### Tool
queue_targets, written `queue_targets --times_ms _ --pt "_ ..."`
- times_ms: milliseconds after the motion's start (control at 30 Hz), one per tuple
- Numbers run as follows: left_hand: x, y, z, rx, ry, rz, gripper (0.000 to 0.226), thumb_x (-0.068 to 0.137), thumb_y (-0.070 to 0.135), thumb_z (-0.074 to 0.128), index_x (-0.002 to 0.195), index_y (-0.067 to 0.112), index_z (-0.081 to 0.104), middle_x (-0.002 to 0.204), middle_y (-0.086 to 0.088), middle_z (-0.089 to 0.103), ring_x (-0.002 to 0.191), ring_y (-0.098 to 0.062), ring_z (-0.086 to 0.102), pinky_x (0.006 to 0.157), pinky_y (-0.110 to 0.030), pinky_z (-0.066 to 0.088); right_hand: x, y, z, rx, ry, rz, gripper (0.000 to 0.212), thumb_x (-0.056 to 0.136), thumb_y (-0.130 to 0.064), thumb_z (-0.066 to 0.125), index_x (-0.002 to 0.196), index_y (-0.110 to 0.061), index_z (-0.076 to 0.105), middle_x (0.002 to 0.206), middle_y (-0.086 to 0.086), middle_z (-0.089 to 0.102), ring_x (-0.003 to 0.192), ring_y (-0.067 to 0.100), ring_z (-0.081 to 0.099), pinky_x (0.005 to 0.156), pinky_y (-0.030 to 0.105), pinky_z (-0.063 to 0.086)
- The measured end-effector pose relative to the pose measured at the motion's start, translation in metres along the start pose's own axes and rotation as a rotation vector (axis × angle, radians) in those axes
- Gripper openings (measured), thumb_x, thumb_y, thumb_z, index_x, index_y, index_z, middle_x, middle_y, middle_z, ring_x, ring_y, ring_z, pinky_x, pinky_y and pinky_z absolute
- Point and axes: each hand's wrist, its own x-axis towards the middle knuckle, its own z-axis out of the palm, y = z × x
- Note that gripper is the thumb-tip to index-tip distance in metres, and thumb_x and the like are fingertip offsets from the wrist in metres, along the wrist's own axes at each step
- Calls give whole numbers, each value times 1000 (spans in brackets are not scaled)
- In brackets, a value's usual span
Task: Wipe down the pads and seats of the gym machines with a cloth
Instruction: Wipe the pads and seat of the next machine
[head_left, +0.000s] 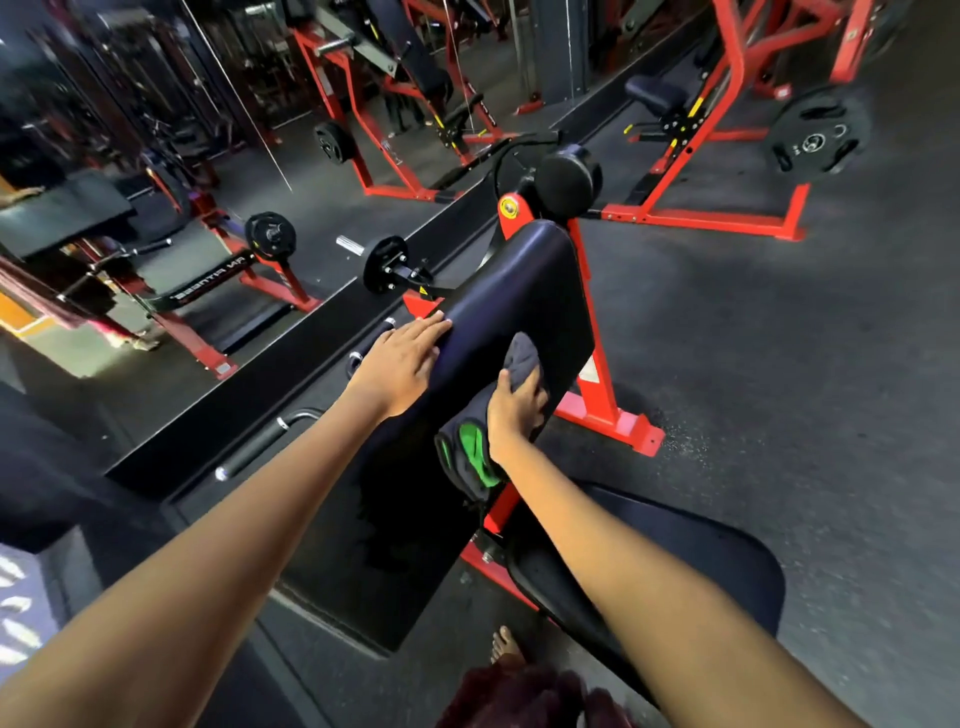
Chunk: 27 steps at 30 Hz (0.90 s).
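While left hand (402, 364) lies flat, right hand (514, 410) around cloth (483, 415) on pad (519, 291).

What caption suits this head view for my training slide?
Right hand wipes the machine's black back pad with a grey-green cloth while the left hand rests flat on it.

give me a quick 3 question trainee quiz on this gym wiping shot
1. True or false: the left hand holds the dark grey cloth with green lining.
2. Multiple choice: where does the cloth lie? A) on the long black padded backrest B) on the round black roller pad C) on the dark rubber floor
3. Fill in: the left hand lies flat on the backrest's ____ edge, as the camera sees it.

Key:
1. False; the right hand grips it.
2. A
3. Left
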Motion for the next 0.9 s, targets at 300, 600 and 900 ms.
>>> queue_targets --times_ms 300,600,900 --pt "38 11 -4 54 1 46 51 87 34 28 114 3 58 124 -17 56 112 -35 55 94 -41 35 -38 65 9 -81 -46 -498 74 93 -61 29 140 -6 44 145 19 41 131 36 42 102 39 31" --pt "99 17 16 35 -114 102 49 102 26 37 149 18 27 160 1 12 147 -17 12 115 -35 10 10 22 6 32 38 -250 55 98 -34 48 147 -18 32 155 3 28 137 31 31 106 34 23" --pt "99 12 23 -291 33 7 63 93 45 27 143 9 38 151 -6 37 142 -18 28 116 -42 22 43 24 7 44 84 -136 52 98 -30 48 146 -14 34 151 13 33 136 34 34 105 35 25"
